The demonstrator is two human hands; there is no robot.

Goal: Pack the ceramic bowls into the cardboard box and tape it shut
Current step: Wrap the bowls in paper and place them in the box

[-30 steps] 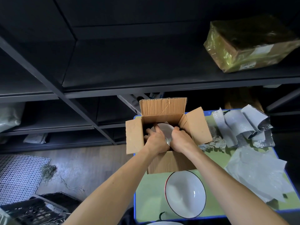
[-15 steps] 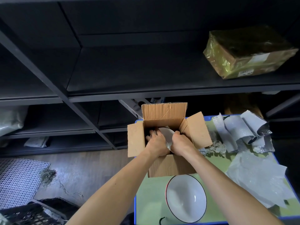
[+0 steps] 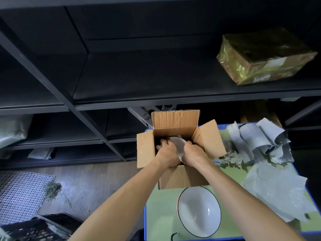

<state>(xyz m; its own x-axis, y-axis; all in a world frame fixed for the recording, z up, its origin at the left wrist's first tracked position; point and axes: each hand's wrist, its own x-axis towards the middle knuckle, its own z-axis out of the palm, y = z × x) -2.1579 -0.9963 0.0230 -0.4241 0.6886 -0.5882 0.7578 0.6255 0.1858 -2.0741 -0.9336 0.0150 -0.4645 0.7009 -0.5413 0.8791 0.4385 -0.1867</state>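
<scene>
1. The open corrugated cardboard box (image 3: 182, 178) is plain tan-brown, with fine ribbing on its raised back flap.
2. The round ceramic bowl (image 3: 178, 144) inside it shows white.
3. The second round ceramic bowl (image 3: 199, 213) is white, with a thin rim line that is red on the left and dark elsewhere.
4. The flat table top (image 3: 159, 214) is pale green, edged in bright blue.
5. The curled foam sheets (image 3: 250, 134) are speckled grey.
6. The thin wrapping sheet (image 3: 274, 192) is milky white.
7. The film-wrapped rectangular parcel (image 3: 260, 56) is shiny golden-yellow.
8. The metal shelving (image 3: 156, 101) is black.

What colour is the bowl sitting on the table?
The bowl is white with a thin dark rim line; the head view shows it best.
</scene>
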